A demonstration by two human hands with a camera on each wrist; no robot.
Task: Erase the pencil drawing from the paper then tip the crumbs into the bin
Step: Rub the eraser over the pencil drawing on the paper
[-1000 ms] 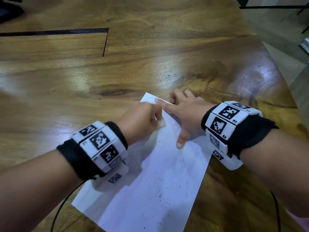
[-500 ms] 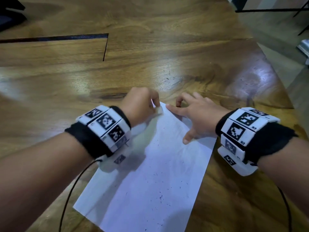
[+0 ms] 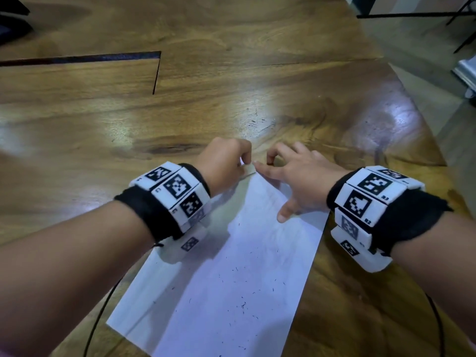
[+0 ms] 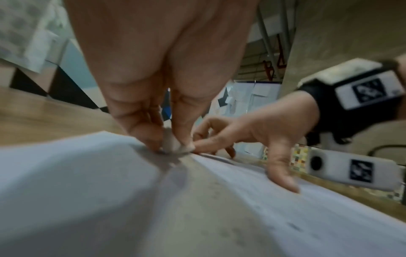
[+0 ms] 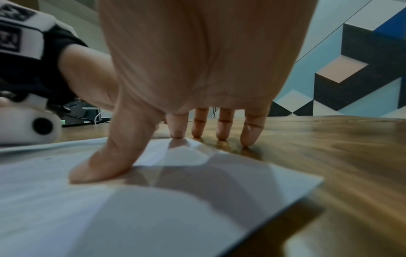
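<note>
left hand (image 3: 223,163) pinching eraser (image 4: 172,144) on paper (image 3: 231,292)

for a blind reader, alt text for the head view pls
A left hand pinches a small eraser at the far corner of white paper on a wooden table; the right hand presses the sheet. Dark crumbs dot it.

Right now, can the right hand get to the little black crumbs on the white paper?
Probably yes. The right hand rests its thumb on the white paper sheet, and the black eraser crumbs lie uncovered nearer the person, with nothing between.
</note>
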